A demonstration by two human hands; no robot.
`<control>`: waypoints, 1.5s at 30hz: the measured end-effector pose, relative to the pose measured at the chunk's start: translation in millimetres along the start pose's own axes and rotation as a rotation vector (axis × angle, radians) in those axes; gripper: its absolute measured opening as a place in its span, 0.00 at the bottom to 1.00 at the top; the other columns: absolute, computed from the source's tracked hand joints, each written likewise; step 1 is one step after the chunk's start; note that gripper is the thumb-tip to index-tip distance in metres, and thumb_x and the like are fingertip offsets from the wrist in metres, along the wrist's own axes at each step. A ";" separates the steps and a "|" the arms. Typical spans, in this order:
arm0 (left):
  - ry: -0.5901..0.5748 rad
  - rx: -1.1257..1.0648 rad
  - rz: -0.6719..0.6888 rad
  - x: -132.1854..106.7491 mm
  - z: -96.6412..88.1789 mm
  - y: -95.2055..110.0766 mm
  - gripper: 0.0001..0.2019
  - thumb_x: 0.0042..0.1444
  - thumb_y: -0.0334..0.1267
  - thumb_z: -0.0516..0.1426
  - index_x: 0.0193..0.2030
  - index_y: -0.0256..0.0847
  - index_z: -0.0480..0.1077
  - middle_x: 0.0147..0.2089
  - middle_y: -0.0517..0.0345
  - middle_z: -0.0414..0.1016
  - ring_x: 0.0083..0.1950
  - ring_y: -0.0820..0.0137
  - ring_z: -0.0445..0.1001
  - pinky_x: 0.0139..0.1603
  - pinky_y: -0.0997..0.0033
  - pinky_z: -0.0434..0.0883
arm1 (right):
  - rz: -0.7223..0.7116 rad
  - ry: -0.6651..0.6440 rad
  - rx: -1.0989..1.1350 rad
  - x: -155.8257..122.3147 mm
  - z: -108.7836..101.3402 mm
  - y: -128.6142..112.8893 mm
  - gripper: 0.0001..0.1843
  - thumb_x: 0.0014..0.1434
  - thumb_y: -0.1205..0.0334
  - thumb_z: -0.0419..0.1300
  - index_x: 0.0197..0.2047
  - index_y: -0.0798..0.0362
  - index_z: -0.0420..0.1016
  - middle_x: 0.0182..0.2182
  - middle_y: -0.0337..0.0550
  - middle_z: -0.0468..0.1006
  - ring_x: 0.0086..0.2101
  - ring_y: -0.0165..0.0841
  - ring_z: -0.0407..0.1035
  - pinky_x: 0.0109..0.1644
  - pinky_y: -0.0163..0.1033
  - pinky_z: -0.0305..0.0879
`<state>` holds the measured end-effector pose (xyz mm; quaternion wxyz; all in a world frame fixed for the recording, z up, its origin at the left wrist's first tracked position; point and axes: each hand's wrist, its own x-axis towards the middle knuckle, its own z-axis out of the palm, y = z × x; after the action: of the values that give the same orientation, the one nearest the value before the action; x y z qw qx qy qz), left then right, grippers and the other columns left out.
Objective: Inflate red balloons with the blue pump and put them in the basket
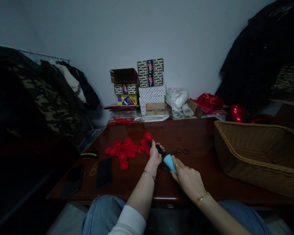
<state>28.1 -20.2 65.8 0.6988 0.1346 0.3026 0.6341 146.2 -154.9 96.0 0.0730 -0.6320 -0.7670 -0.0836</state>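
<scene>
My right hand (189, 178) is closed round the light-blue body of a hand balloon pump (169, 162). My left hand (156, 152) is wrapped about the pump's black end, which the fingers partly hide. A slightly rounded red balloon (148, 136) shows just beyond my left thumb; whether it sits on the nozzle is hidden. Left of that hand, several limp red balloons (127, 150) lie in a loose heap on the brown table (127, 186). Several dark rings (185, 151) lie beyond my right hand.
A large wicker basket (235, 163) stands at the right. On the left lie a dark phone (104, 173), a second dark flat object (73, 181), yellowish bands (93, 169) and a yellow-black tool (89, 155). Stacked boxes (152, 94) and a plastic bag (177, 98) line the wall.
</scene>
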 end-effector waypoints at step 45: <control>0.088 -0.001 0.050 3.6 -9.7 -17.2 0.15 0.58 0.46 0.53 0.27 0.39 0.57 0.19 0.66 0.55 0.17 0.80 0.55 0.17 0.81 0.56 | -0.028 -0.061 -0.004 0.4 -3.3 2.8 0.28 0.61 0.58 0.47 0.64 0.54 0.53 0.56 0.51 0.66 0.34 0.37 0.74 0.31 0.40 0.70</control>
<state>36.3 -21.4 47.5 0.6690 0.1137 0.3291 0.6567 148.8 -154.8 99.4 0.0474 -0.6238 -0.7773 -0.0669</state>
